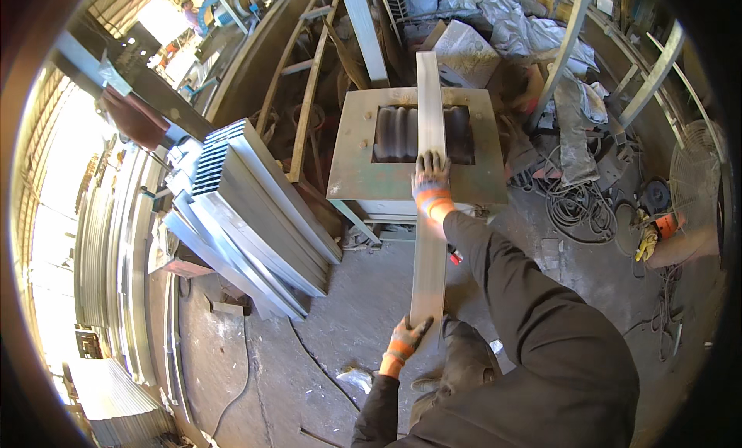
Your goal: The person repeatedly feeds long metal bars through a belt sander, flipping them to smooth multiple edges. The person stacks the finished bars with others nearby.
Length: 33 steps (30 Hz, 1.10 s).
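A long, flat-faced metal bar (429,282) runs from in front of my body up over the steel machine table (352,177). Its far part crosses the rectangular opening, where a dark, ridged roller (398,131) shows on both sides of it. My left hand (406,341), in a grey and orange glove, grips the bar close to its near end. Farther up, at the table's front edge, my gloved right hand (433,177) presses on the bar's top face with fingers stretched forward. The underside of the bar is hidden.
A leaning stack of rectangular metal tubes (259,208) stands left of the table. Cables (580,208) lie coiled on the floor at right, near a fan (696,170) and yellow gloves (647,241). A thin cable (321,367) crosses the floor at left.
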Available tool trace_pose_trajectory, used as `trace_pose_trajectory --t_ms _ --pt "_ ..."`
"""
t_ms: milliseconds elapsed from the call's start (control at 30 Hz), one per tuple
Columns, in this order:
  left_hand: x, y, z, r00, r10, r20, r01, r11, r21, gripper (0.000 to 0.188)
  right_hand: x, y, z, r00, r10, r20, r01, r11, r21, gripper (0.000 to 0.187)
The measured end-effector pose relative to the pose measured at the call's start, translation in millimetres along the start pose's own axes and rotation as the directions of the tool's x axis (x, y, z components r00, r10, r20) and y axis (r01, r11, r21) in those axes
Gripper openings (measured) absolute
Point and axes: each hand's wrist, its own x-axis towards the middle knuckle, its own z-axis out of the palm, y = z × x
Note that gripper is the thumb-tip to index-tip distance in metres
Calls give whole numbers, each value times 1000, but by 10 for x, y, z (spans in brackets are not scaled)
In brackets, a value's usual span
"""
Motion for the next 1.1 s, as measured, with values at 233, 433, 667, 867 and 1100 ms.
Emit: trace_pose_trajectory --t_ms 233,433,667,867,1100 --pt "-2300 -300 415 881 -462 103 458 779 -428 60 -2261 -640 -694 988 8 156 -5 1000 -22 65" --pt "-3745 -582 555 874 -468 130 477 777 -410 61 -3588 -1109 -1144 973 4 231 -7 1000 13 74" --pt "-3953 -372 194 825 -465 323 551 533 -642 62 -3743 -1221 -1212 983 -15 182 -18 983 182 73" --pt "-2352 307 -20 866 -463 -190 496 845 201 69 -2061 -716 -612 981 183 62 -193 916 351 68" --pt "940 837 -4 884 -271 -381 413 834 365 52 1047 60 189 993 109 -45 -104 990 100 78"
